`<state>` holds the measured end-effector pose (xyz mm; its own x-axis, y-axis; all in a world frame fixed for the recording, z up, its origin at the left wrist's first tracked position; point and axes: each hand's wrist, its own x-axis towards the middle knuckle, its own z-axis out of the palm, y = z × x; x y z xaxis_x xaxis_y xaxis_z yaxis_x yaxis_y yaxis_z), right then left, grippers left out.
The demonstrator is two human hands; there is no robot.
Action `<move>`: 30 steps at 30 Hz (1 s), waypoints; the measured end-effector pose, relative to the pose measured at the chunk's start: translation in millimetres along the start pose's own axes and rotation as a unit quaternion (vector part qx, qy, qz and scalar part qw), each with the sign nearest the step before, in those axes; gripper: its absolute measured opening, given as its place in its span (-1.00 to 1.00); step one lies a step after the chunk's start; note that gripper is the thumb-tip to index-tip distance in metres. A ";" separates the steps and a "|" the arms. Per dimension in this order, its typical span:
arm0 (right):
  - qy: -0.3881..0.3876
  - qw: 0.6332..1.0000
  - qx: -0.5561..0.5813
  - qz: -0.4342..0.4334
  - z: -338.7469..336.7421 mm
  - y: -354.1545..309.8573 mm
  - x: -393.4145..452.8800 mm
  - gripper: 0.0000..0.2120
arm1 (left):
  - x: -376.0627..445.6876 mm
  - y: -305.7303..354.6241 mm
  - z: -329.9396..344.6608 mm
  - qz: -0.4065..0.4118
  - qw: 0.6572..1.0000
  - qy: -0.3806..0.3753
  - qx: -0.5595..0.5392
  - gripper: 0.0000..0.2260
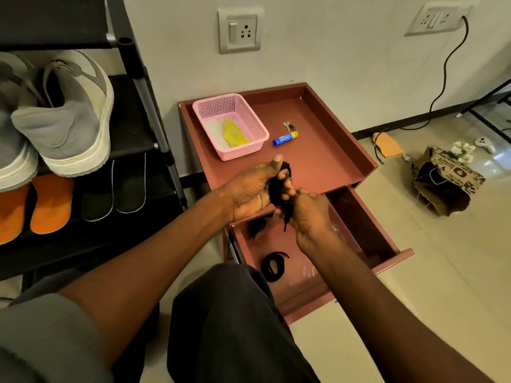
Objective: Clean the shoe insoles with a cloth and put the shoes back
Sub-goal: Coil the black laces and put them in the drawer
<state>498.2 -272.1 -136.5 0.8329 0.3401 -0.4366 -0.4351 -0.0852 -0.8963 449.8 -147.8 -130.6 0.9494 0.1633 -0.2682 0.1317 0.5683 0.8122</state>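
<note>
Both hands grip black laces (278,189) above drawer (359,217).

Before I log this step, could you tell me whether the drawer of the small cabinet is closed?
No, the drawer is pulled open below both hands, with a black coiled lace lying on its floor.

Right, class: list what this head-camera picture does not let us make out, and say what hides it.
- Black bundle: the left hand and right hand cover it; cloth or laces, unclear.
- Pale grey sneakers: insoles face away.
- Open maroon drawer: the right forearm hides part of its floor.
- Pink plastic basket: the yellow item inside is too small to identify.
</note>
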 end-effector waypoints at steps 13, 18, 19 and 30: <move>0.126 0.965 -0.157 0.168 -105.4 69.6 68.2 -0.77 | 57.7 -100.9 52.8 -0.184 0.817 0.120 0.532 -0.80; 0.118 0.926 -0.289 0.214 -131.8 93.4 103.5 -0.85 | 63.5 -123.6 62.4 -0.219 0.750 -0.005 0.624 -0.79; 0.110 0.919 -0.305 0.224 -133.1 98.7 107.8 -0.95 | 63.4 -127.3 57.7 -0.218 0.741 -0.010 0.635 -0.78; 0.073 0.844 -0.531 -0.023 -155.0 105.1 87.5 -0.91 | 41.8 -129.8 44.0 -0.112 0.621 -0.039 0.775 -0.81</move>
<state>578.4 -396.5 -280.9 0.9076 0.2530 -0.3350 0.0861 -0.8933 -0.4412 484.9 -250.2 -224.5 0.8610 0.1455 -0.4873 0.3205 -0.8992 0.2979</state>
